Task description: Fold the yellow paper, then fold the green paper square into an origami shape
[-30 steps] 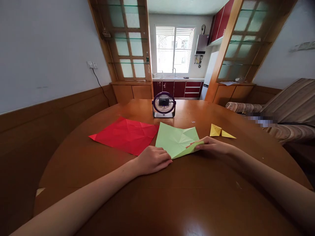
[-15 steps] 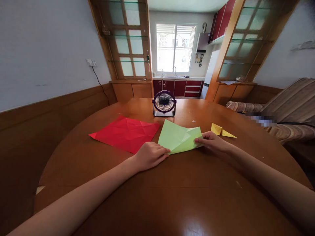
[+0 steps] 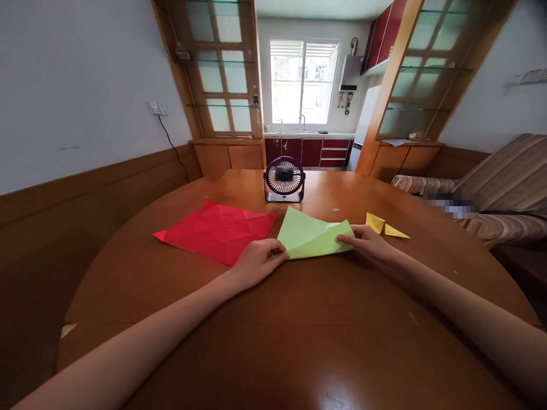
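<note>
A light green sheet of paper [image 3: 311, 234] lies on the table between my hands, its near edge folded over toward the far side. My left hand [image 3: 261, 259] pinches its near left corner, fingers curled in. At the right end, my right hand [image 3: 365, 242] grips the paper with the thumb on top and the fingers behind. A red sheet of paper [image 3: 217, 228] with crease lines lies left of the green one, close to my left hand. Beyond my right hand sits a folded yellow paper piece [image 3: 378, 225].
A small purple fan [image 3: 284, 177] stands behind the papers on the round wooden table [image 3: 273, 353]. To the right is a striped chair [image 3: 508, 176]. A power cord [image 3: 171, 142] hangs from an outlet on the left wall.
The green paper's near edge has been lifted and folded further away from me. My left hand has shifted slightly and its fingers have curled into a pinch at the corner.
</note>
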Motion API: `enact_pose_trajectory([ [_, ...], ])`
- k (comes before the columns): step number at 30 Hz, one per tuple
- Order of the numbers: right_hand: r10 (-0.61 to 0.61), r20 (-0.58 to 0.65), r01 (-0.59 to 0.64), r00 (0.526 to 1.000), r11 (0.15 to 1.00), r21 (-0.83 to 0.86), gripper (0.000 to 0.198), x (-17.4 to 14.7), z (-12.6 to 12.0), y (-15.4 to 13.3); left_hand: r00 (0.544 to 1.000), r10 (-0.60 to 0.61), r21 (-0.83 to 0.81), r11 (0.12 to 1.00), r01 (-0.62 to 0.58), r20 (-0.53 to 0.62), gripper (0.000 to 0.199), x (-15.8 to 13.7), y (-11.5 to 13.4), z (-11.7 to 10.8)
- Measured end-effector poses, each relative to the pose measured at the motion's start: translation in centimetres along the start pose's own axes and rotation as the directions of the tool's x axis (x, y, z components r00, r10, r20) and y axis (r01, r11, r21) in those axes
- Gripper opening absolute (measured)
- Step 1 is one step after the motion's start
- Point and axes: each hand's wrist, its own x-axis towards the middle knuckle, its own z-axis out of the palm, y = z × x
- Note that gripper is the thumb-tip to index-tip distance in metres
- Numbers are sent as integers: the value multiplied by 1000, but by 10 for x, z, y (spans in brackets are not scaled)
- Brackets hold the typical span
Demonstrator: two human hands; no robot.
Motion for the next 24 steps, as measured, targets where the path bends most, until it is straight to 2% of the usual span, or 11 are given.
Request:
enact_pose_trajectory([
  [2,-68,1,68,998,991,113,44,0,0,1,996,-31,-80,997,24,-84,23,1,0,-2],
  [4,-171,-75,181,982,971,158,48,1,-2,4,981,-91,-192,980,58,-169,26,3,0,-4],
  [6,-266,-185,283,946,957,70,54,4,-5,8,960,-166,-367,927,75,-224,29,5,0,-5],
  [8,-309,-285,317,907,948,-21,58,7,-8,12,939,-257,-561,823,89,-228,33,8,0,-5],
  [10,-295,-343,304,891,952,-30,59,9,-10,14,921,-337,-708,698,105,-195,37,10,1,-3],
  [12,-249,-370,271,895,963,8,60,11,-10,14,903,-398,-797,592,116,-165,40,11,2,-2],
  [18,-151,-418,188,896,981,49,72,12,-14,12,810,-567,-921,378,95,-149,41,14,5,-4],
  [20,-147,-415,165,898,986,5,68,12,-15,14,790,-591,-915,391,99,-166,44,15,1,-6],
  [21,-155,-397,152,905,988,-38,64,11,-15,15,792,-583,-895,432,113,-181,45,16,-2,-8],
  [24,-216,-241,156,946,956,-247,54,8,-12,18,846,-483,-745,645,169,-226,41,17,-10,-13],
])
